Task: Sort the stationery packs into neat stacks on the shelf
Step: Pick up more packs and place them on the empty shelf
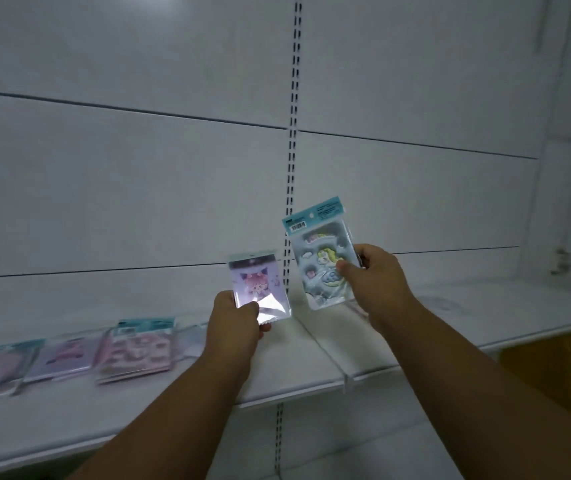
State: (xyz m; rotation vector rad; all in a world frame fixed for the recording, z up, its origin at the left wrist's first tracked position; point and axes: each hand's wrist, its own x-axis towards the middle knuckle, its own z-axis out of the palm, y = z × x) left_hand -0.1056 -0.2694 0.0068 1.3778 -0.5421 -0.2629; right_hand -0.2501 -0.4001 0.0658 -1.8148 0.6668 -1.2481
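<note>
Our left hand (pixel 234 318) grip: pinches pink-character glossy plastic pack (pixel 258 289) | right hand (pixel 377 275) grip: pinches blue cloud-print plastic pack (pixel 318 258) | white shelf (pixel 311 368): four packs (pixel 135 351) in a row.

White panelled back wall (pixel 138 185) (slotted upright (pixel 294 98) mid-wall), dim light

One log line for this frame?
left hand: holds pink pack | right hand: holds blue pack | shelf: packs in row, left

Dim, bluish light; glare on left pack (pixel 270 306), blurred packs (pixel 131 351) beside it
</note>
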